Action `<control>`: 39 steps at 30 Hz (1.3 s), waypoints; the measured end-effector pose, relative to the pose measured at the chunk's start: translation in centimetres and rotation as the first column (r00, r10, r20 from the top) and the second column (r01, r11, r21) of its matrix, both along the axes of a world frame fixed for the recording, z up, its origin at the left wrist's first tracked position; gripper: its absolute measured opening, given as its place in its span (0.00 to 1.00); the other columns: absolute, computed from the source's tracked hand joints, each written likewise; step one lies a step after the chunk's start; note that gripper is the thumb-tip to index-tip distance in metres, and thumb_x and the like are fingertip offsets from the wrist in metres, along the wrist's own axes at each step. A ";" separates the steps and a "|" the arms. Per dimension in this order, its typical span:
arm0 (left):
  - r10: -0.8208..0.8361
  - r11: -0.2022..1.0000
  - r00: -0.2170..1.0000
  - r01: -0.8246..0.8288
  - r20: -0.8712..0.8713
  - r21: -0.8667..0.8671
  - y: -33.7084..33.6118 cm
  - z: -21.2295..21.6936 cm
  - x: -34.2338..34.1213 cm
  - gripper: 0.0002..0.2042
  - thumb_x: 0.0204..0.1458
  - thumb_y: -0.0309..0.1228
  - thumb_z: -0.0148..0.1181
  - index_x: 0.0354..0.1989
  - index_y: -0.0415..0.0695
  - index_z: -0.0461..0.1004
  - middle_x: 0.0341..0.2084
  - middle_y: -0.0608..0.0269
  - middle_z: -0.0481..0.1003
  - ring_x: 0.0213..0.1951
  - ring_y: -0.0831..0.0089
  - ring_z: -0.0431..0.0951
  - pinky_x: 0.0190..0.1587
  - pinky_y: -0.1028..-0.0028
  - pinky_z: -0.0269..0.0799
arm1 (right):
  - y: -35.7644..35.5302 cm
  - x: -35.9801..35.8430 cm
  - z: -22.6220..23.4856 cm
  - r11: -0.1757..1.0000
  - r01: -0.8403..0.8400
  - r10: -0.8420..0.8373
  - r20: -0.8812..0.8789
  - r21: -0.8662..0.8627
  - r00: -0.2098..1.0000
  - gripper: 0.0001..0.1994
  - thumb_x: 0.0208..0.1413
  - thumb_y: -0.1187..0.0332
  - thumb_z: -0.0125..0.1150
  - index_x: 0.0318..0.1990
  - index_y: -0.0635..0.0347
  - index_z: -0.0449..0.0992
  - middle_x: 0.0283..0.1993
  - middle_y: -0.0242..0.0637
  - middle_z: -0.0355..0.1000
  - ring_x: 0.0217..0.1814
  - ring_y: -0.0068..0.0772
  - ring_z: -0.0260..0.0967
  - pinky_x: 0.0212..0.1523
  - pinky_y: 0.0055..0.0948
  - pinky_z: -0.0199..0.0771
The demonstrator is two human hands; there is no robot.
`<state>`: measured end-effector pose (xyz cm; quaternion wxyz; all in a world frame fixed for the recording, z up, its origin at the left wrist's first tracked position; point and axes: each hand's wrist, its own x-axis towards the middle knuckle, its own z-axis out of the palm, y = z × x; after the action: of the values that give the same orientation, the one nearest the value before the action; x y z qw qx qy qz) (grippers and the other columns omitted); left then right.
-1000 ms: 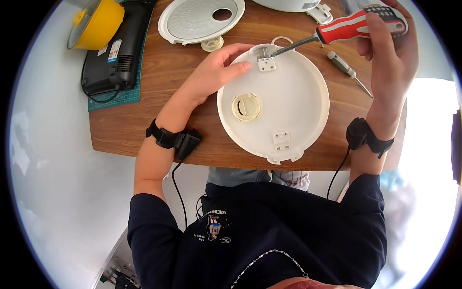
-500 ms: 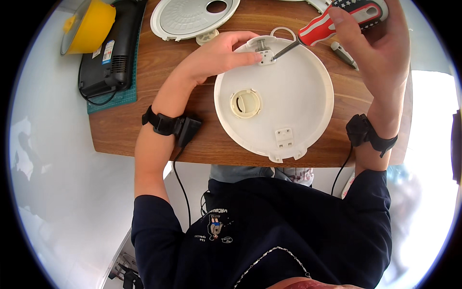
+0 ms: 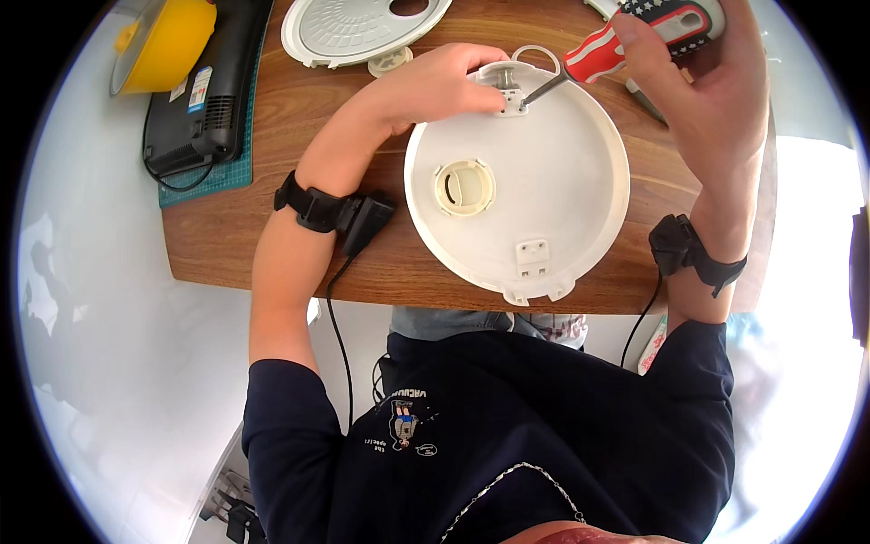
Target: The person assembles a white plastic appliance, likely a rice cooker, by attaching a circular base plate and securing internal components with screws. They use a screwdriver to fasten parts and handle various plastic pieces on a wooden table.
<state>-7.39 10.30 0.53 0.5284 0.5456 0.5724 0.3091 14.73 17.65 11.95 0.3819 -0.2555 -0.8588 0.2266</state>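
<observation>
A round white plastic lid (image 3: 535, 172) lies inner side up before me, with a raised cream ring (image 3: 465, 188) left of its middle. At its far edge is a small white bracket (image 3: 514, 103) with screw holes. My left hand (image 3: 444, 86) is closed over that edge, thumb pressed on the bracket, its other fingers partly hidden behind the rim. A screwdriver (image 3: 598, 54) with a red, black and white star-patterned handle is gripped in my right hand (image 3: 698, 86). It slants down to the left, its tip at the bracket's right screw hole.
Another round, light grey cover (image 3: 358, 32) lies at the back, a small white knob beneath its edge. A black appliance (image 3: 195, 118) and a yellow bowl (image 3: 172, 50) sit at the left on a green cutting mat (image 3: 231, 177). A grey tool (image 3: 645, 102) lies partly behind my right hand.
My left hand has shifted slightly right and away from me, its thumb still on the bracket. The screwdriver tip has moved slightly right and away with the bracket.
</observation>
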 end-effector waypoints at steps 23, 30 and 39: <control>0.003 1.000 0.999 -0.002 0.048 -0.024 0.0 -0.2 0.1 0.18 0.49 0.31 0.61 0.50 0.38 0.78 0.37 0.62 0.80 0.38 0.74 0.79 0.41 0.72 0.74 | -2.2 -1.3 0.3 0.900 -0.125 0.124 0.031 0.418 0.992 0.31 0.57 0.65 0.56 0.68 0.71 0.63 0.53 0.53 0.75 0.47 0.35 0.77 0.51 0.33 0.77; -0.039 0.998 0.999 0.038 0.011 0.045 0.7 -1.0 0.0 0.19 0.49 0.31 0.62 0.51 0.39 0.78 0.37 0.62 0.81 0.37 0.75 0.79 0.41 0.72 0.74 | 1.3 -0.3 0.1 0.800 -0.435 0.468 0.025 0.413 0.884 0.24 0.57 0.73 0.58 0.62 0.73 0.70 0.43 0.51 0.76 0.42 0.40 0.76 0.44 0.35 0.76; -0.032 0.999 0.998 0.032 0.061 0.009 0.7 -0.5 -0.1 0.20 0.49 0.30 0.61 0.52 0.38 0.76 0.40 0.60 0.79 0.39 0.75 0.78 0.43 0.72 0.74 | 1.4 0.9 2.3 0.873 -0.406 0.366 0.188 0.269 0.911 0.33 0.54 0.62 0.73 0.63 0.71 0.70 0.51 0.51 0.75 0.49 0.44 0.77 0.47 0.37 0.78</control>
<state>-7.52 10.98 0.01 0.5484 0.5471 0.5458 0.3194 15.68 19.02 14.27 0.3060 -0.0315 -0.9401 0.1471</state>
